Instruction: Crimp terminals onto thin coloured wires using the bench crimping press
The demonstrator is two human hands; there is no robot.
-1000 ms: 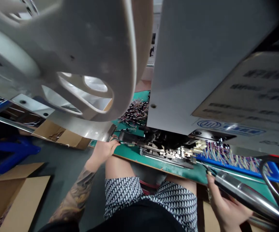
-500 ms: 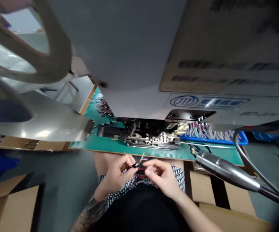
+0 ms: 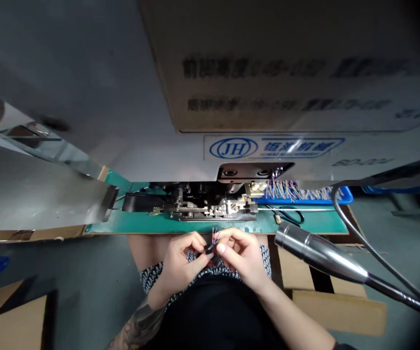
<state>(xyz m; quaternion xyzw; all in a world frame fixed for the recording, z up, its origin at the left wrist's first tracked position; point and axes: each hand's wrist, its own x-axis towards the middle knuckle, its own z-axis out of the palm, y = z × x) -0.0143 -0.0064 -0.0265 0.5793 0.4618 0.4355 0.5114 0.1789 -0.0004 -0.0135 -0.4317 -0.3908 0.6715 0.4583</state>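
Note:
Close above my lap, my left hand [image 3: 183, 257] pinches a short black cable [image 3: 209, 250] between thumb and fingertips. Thin coloured wires [image 3: 214, 237], red and blue among them, fan upward out of the cable's end. My right hand [image 3: 244, 255] is closed around that end from the other side, its thumb and index fingertips at the wires. Exactly which strands lie between those fingertips is too small to tell. Just beyond both hands is the metal working part [image 3: 217, 210] of a machine on a green tabletop [image 3: 151, 226].
The grey machine body [image 3: 122, 141] overhangs the work. A blue tray [image 3: 346, 195] with many coloured wires stands behind at right. A metal lamp-like tube [image 3: 319, 253] reaches in from the right. Cardboard [image 3: 341, 311] lies low on the right, and a box [image 3: 20, 316] on the left.
My right hand has come left, from beside the wires to their base at the cable end. The wires point more upright. The view has shifted to the right.

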